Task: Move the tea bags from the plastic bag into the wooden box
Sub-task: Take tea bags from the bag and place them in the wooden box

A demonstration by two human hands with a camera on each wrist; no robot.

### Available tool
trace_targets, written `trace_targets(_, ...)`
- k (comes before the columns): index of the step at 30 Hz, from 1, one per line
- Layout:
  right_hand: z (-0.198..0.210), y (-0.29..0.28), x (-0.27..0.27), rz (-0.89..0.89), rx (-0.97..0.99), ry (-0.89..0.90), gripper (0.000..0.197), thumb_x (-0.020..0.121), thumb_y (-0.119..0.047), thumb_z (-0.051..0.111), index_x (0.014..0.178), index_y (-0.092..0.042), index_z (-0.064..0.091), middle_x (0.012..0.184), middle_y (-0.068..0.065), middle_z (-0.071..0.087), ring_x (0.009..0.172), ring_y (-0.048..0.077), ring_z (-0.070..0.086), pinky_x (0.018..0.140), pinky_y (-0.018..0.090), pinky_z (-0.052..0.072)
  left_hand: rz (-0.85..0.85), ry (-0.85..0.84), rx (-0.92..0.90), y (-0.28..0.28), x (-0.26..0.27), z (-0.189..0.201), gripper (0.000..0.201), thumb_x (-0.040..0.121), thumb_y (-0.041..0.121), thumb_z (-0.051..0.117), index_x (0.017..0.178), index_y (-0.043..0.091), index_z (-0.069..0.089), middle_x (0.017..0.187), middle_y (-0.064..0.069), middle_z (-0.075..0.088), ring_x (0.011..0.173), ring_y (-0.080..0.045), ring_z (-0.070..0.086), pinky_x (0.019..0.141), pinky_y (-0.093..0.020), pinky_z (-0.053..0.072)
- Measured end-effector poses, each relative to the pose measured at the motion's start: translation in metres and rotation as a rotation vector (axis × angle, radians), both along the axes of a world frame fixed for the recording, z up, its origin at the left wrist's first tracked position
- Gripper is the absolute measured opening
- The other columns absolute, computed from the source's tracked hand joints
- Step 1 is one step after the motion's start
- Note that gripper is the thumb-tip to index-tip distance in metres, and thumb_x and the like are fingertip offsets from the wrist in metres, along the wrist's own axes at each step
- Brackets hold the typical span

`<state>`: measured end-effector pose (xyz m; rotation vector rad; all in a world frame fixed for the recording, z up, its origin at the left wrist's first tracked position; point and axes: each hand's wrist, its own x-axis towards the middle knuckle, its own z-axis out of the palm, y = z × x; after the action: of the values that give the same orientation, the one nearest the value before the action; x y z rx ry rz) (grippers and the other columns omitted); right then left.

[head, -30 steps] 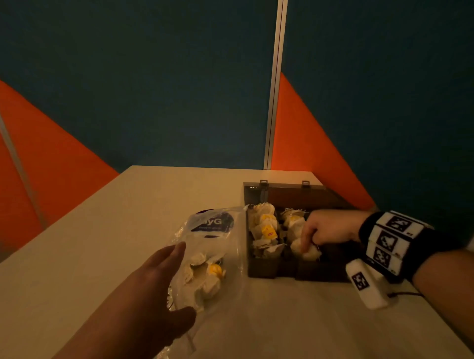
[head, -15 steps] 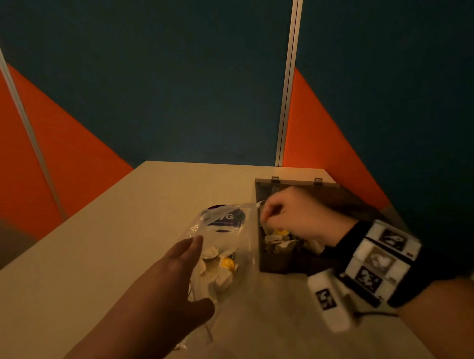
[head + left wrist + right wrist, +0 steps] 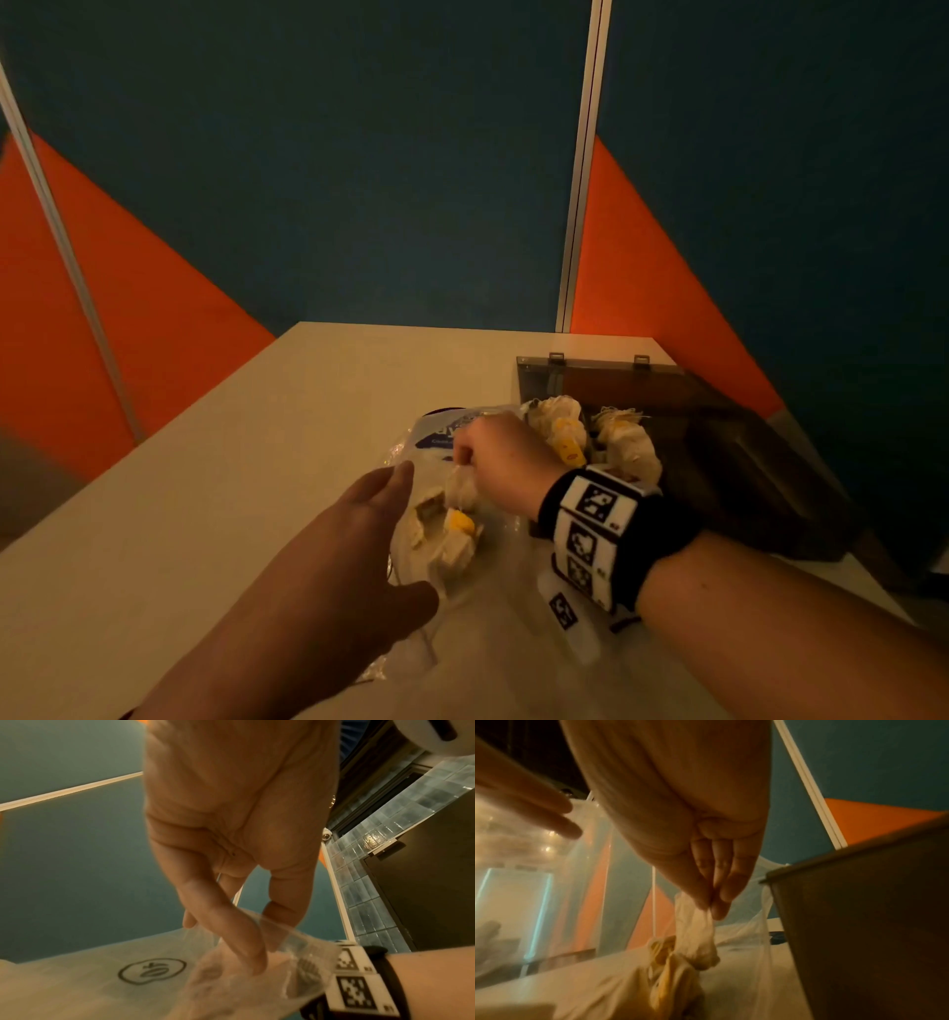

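Note:
The clear plastic bag (image 3: pixel 442 432) lies on the table just left of the open wooden box (image 3: pixel 719 411). My left hand (image 3: pixel 405 529) rests on the bag's near edge, fingers straight and thumb spread; in the left wrist view the film (image 3: pixel 295 939) runs past its fingers. My right hand (image 3: pixel 460 459) is inside the bag's mouth and pinches a tea bag (image 3: pixel 461 491) by its top. In the right wrist view that tea bag (image 3: pixel 698 933) hangs from my fingertips (image 3: pixel 721 898) above others with yellow tags (image 3: pixel 663 961). Several tea bags (image 3: pixel 560 426) fill the box's left compartments.
The box's lid (image 3: pixel 590 370) stands open at the back, near the table's far edge. The box wall (image 3: pixel 859 902) rises close on the right of my right hand. Blue and orange partition panels (image 3: pixel 359 180) close off the table behind.
My right hand left the box, swung left into the plastic bag and took hold of a tea bag. My left hand stayed on the bag.

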<state>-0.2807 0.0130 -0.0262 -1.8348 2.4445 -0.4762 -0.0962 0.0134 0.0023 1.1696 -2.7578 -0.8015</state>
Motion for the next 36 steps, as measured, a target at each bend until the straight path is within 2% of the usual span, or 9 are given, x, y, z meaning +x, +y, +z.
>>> trace_targets(5,0.010,0.006,-0.005,-0.029,-0.214,-0.330,0.014,0.083,-0.004,0.061,0.087,-0.013,0.071,0.083,0.002,0.065,0.081,0.022,0.065,0.067,0.030,0.055,-0.012,0.019,0.005,0.001,0.000,0.000,0.096,0.076,0.030,0.067,0.145,0.032,0.000,0.153,0.020,0.001,0.069,-0.007,0.060,0.068,-0.016,0.051)
trace_targets(9,0.008,0.008,0.004,-0.060,-0.011,-0.632,0.017,0.083,0.004,0.060,0.083,-0.012,0.065,0.076,0.003,0.060,0.070,0.023,0.066,0.053,0.026,0.053,-0.017,0.024,0.001,0.001,-0.001,0.000,0.096,0.076,0.030,0.067,0.145,0.031,0.000,0.154,0.020,0.001,0.088,-0.011,0.060,0.071,-0.014,0.047)
trace_targets(12,-0.002,0.001,0.010,-0.151,0.239,-0.394,0.017,0.083,-0.003,0.061,0.099,-0.002,0.066,0.081,0.010,0.067,0.068,0.023,0.066,0.054,0.028,0.053,-0.024,0.015,0.009,0.002,-0.001,0.001,0.097,0.077,0.030,0.067,0.145,0.031,-0.002,0.153,0.020,0.000,0.082,-0.010,0.059,0.072,-0.015,0.049)
trace_targets(15,-0.013,-0.002,0.014,-0.152,0.353,-0.101,0.030,0.082,-0.018,0.067,0.105,0.001,0.065,0.098,0.013,0.069,0.075,0.023,0.063,0.059,0.027,0.045,-0.026,0.019,0.002,0.002,0.001,-0.002,0.097,0.076,0.031,0.066,0.145,0.030,-0.002,0.154,0.019,0.000,0.097,-0.012,0.058,0.074,-0.014,0.045)
trace_targets(18,-0.022,-0.004,0.017,-0.174,0.282,-0.088,0.028,0.088,-0.022,0.060,0.108,-0.003,0.063,0.108,0.013,0.067,0.088,0.026,0.061,0.069,0.029,0.043,-0.029,0.026,-0.007,0.001,0.002,-0.003,0.097,0.076,0.032,0.066,0.145,0.031,-0.002,0.154,0.019,0.001,0.104,-0.012,0.058,0.073,-0.012,0.044)
trace_targets(23,-0.016,-0.007,0.012,-0.179,0.187,-0.076,0.026,0.090,-0.013,0.053,0.112,-0.002,0.062,0.114,0.015,0.064,0.103,0.028,0.062,0.075,0.029,0.044,-0.027,0.029,-0.011,0.000,0.004,-0.003,0.098,0.075,0.032,0.067,0.145,0.033,-0.002,0.153,0.021,0.002,0.080,-0.010,0.054,0.072,-0.014,0.047)
trace_targets(28,0.003,-0.002,0.009,0.030,0.039,-0.197,0.014,0.086,-0.007,0.059,0.096,-0.009,0.068,0.096,0.004,0.064,0.085,0.016,0.056,0.072,0.026,0.045,-0.039,0.003,-0.017,0.001,0.003,-0.002,0.097,0.076,0.033,0.066,0.144,0.034,-0.002,0.153,0.022,0.002,0.069,-0.012,0.054,0.068,-0.014,0.049)
trace_targets(32,0.003,-0.015,0.016,0.154,0.228,-0.093,0.036,0.085,-0.006,0.061,0.121,-0.012,0.059,0.112,0.007,0.060,0.091,0.019,0.053,0.070,0.026,0.045,-0.048,-0.017,-0.028,0.001,0.003,0.000,0.096,0.076,0.033,0.066,0.143,0.038,-0.003,0.152,0.023,0.004,0.066,-0.012,0.054,0.065,-0.015,0.050)
trace_targets(36,-0.001,-0.028,0.021,0.181,0.519,0.101,0.047,0.088,-0.010,0.060,0.133,-0.001,0.048,0.128,0.018,0.056,0.114,0.032,0.055,0.094,0.036,0.047,-0.037,-0.018,-0.024,-0.001,0.005,0.000,0.097,0.076,0.032,0.067,0.143,0.037,-0.003,0.152,0.023,0.002,0.072,-0.012,0.050,0.062,-0.013,0.046)
